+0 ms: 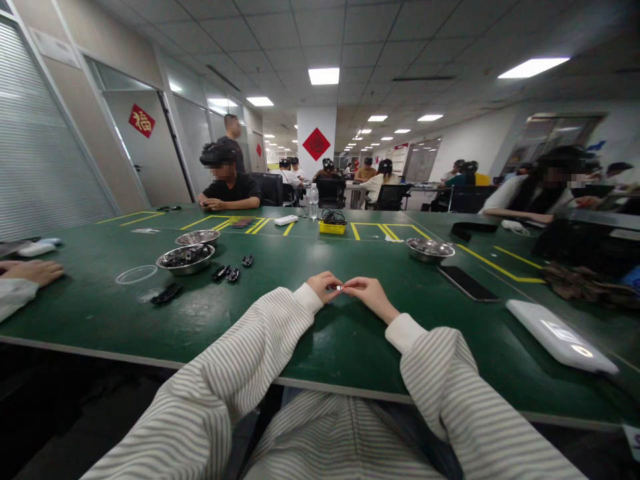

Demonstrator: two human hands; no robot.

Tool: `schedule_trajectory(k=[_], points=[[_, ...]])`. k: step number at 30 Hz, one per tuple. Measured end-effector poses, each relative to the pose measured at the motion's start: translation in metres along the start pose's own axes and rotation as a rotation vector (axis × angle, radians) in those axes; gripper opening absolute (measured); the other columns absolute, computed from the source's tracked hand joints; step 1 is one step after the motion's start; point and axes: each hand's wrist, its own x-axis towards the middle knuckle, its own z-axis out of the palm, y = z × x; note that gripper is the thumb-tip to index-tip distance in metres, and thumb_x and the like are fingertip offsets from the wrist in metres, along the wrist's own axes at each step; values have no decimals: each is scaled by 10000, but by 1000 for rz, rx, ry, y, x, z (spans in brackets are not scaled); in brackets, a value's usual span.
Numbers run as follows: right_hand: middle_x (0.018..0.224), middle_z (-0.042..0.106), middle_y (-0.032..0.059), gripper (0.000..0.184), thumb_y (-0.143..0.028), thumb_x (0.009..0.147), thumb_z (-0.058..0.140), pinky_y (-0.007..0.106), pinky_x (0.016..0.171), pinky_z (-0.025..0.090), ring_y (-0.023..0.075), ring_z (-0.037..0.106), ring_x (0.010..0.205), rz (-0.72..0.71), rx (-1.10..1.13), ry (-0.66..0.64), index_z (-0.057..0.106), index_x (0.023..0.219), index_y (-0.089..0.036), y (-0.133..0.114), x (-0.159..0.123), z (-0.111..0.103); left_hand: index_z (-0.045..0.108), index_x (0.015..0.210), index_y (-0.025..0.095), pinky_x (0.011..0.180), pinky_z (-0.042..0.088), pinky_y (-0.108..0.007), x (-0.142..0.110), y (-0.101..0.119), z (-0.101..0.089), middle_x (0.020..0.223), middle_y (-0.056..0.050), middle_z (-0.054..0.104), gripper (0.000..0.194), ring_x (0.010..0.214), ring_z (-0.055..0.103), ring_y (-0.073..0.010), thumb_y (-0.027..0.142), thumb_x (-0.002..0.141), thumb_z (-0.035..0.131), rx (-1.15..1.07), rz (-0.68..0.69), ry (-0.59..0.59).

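Observation:
My left hand [324, 285] and my right hand [369, 293] meet over the green table [280, 320], fingertips pinched together on a tiny silvery part [339, 287] between them. Both wrists come out of striped sleeves and rest on the table top. The part is too small to name. Nearest other items are small black parts [226, 272] to the left.
Two metal bowls [186, 257] with dark parts stand at left, a third bowl [430, 249] at right. A black phone [467, 283] and a white device [560, 337] lie on the right. Another person's hand [35, 272] rests at far left. People sit across the table.

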Motion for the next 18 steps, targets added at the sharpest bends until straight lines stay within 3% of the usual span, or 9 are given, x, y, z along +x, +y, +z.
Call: schedule_trajectory(k=[7,9,13,16,18], points=[[682,645,55,301,-344,627,564,261,564,449,159,580,622,26,-107,-115,631,824,-127,-8,2,-7,573,925,197,604,433,-163,-1,3,-3,753,1,532,232,597,494,-52,225,707,499,45,37,-22],[722,645,63,317,-340,635,551,265,579,451,167,584,654,52,-186,-52,614,863,-129,-7,6,-20,586,893,194,598,429,-159,-1,2,-3,759,0,534,205,582,489,-47,222,714,488,75,-3,-15],[828,629,73,272,-312,645,524,317,739,411,200,560,790,106,-686,248,615,849,-156,6,7,-81,589,883,184,602,424,-157,-1,0,-3,764,-3,536,201,588,492,-50,217,710,492,136,-60,-47],[946,577,157,342,-304,638,526,404,822,322,290,448,972,274,-1061,439,596,903,-100,23,-9,-143,591,874,188,625,423,-165,0,1,-3,762,-5,538,196,629,502,-64,212,707,490,172,-62,-114],[1058,492,224,431,-346,637,525,442,813,286,350,336,1062,410,-1150,577,565,956,-58,34,-24,-179,591,869,191,649,421,-173,1,3,-4,770,-8,539,194,663,508,-75,210,709,483,185,-52,-162]])
